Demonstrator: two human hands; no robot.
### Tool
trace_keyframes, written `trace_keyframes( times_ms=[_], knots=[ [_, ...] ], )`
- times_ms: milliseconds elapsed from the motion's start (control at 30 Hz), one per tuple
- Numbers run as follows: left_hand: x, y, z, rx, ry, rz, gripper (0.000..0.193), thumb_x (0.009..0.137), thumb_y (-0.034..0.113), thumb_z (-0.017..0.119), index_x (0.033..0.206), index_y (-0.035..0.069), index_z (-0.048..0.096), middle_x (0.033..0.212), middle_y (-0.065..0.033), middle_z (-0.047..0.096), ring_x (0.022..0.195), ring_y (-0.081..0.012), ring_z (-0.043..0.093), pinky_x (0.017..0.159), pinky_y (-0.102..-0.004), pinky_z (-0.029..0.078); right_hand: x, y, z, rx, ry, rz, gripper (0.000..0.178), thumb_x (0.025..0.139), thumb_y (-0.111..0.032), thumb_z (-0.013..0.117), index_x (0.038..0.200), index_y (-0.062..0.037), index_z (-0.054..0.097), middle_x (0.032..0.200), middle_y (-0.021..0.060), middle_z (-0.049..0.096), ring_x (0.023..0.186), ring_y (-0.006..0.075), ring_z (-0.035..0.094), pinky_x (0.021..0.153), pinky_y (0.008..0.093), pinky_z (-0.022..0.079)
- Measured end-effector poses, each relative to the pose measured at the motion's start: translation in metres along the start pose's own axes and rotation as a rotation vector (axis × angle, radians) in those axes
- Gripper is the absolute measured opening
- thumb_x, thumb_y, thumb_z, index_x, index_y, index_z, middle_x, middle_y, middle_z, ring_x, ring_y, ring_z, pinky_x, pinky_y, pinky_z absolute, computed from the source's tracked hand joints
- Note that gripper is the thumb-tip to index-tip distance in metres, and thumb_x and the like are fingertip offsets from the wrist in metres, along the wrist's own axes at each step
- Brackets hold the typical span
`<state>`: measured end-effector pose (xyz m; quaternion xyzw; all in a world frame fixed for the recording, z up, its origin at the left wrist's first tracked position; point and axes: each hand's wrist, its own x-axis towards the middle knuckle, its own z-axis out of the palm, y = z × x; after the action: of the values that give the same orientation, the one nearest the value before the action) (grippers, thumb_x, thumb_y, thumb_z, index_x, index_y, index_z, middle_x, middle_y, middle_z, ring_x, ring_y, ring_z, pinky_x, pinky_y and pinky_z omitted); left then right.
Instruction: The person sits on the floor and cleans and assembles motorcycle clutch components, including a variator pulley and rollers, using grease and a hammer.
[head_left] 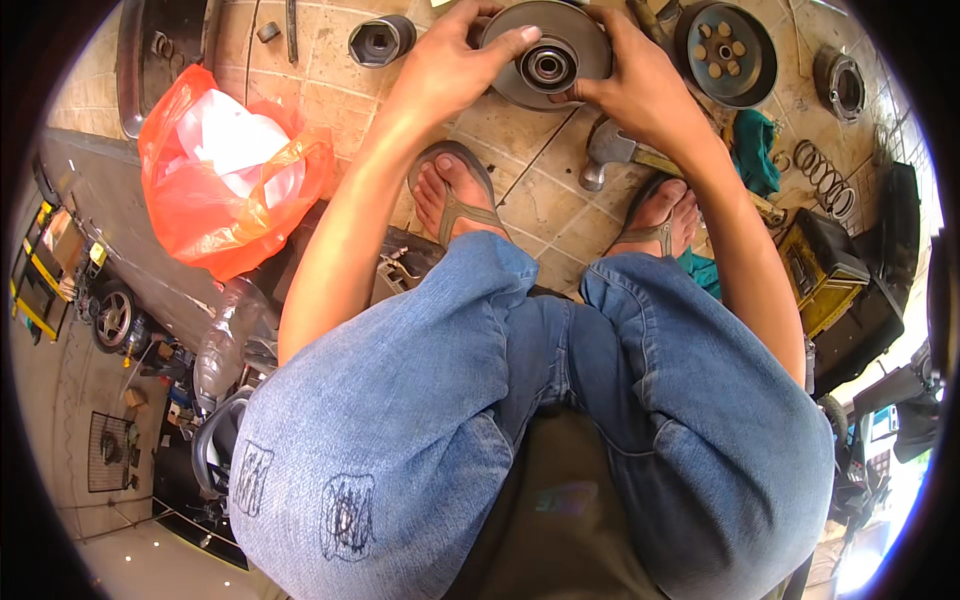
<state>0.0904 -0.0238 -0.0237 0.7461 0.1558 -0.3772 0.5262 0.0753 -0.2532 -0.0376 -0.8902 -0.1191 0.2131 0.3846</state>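
Observation:
Both hands hold a round metal pulley point(549, 68) just above the tiled floor, at the top of the view. Its hub, made of several rings, faces up. My left hand point(455, 65) grips its left side, the thumb reaching over the disc toward the hub. On the right side, my right hand point(635, 85) closes round the rim with its thumb near the hub's lower edge. The fingers of both hands are partly hidden beyond the disc. Below my right wrist lies a hammer point(608, 150). A dark metal drum point(727, 50) with round holes sits to the right.
Left of my left hand stands a large socket point(380, 42). An orange plastic bag point(240, 215) with white plastic inside lies further left, below a dark metal tray point(135, 80). Rightward are a green cloth point(755, 150), a coil spring point(825, 180) and a metal ring part point(840, 85).

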Motion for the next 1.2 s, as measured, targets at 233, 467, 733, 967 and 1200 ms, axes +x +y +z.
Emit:
trace_keyframes(
  times_ms=[233, 467, 733, 967, 1200],
  knots=[
    [-0.004, 0.02, 0.002, 0.332, 0.129, -0.071, 0.055, 0.094, 0.045, 0.073, 0.122, -0.001, 0.065, 0.11, -0.024, 0.073, 0.105, -0.033, 0.071, 0.091, -0.0397, 0.054, 0.011, -0.024, -0.008, 0.049, -0.202, 0.379, 0.08, 0.077, -0.021, 0.086, 0.135, 0.0095, 0.042, 0.125, 0.0345, 0.063, 0.12, 0.0458, 0.063, 0.1, 0.0475, 0.051],
    [0.004, 0.025, -0.003, 0.204, 0.061, 0.0, 0.059, 0.091, 0.039, 0.075, 0.13, -0.004, 0.061, 0.116, -0.0258, 0.071, 0.111, -0.0347, 0.07, 0.096, -0.0389, 0.053, 0.006, -0.017, 0.007, 0.112, -0.177, 0.444, 0.078, 0.072, -0.027, 0.09, 0.13, 0.0043, 0.048, 0.117, 0.0251, 0.069, 0.109, 0.031, 0.067, 0.095, 0.0416, 0.052],
    [0.0, -0.02, -0.028, 0.368, -0.119, 0.284, 0.082, 0.081, 0.032, 0.081, 0.146, 0.001, 0.041, 0.131, -0.0276, 0.062, 0.122, -0.036, 0.064, 0.101, -0.0409, 0.051, 0.01, -0.011, 0.003, 0.575, -0.073, 0.559, 0.067, 0.093, -0.049, 0.075, 0.131, 0.0031, 0.057, 0.107, 0.0102, 0.069, 0.087, 0.0159, 0.067, 0.074, 0.0275, 0.056],
    [-0.007, 0.005, -0.011, 0.485, -0.022, 0.262, 0.084, 0.077, 0.026, 0.083, 0.145, 0.001, 0.039, 0.131, -0.0304, 0.061, 0.122, -0.0427, 0.063, 0.101, -0.0461, 0.052, 0.031, -0.016, -0.001, 0.312, -0.184, 0.59, 0.063, 0.091, -0.057, 0.074, 0.105, 0.0041, 0.066, 0.084, 0.0077, 0.064, 0.073, 0.0144, 0.063, 0.058, 0.0332, 0.053],
    [-0.011, 0.006, 0.0, 0.405, -0.014, 0.207, 0.083, 0.079, 0.02, 0.075, 0.148, -0.001, 0.034, 0.131, -0.0335, 0.059, 0.12, -0.0468, 0.063, 0.101, -0.0472, 0.052, 0.039, -0.045, -0.025, 0.072, -0.2, 0.468, 0.066, 0.096, -0.051, 0.068, 0.119, 0.0105, 0.064, 0.111, 0.0341, 0.069, 0.11, 0.0422, 0.068, 0.093, 0.0452, 0.051]
  ],
)
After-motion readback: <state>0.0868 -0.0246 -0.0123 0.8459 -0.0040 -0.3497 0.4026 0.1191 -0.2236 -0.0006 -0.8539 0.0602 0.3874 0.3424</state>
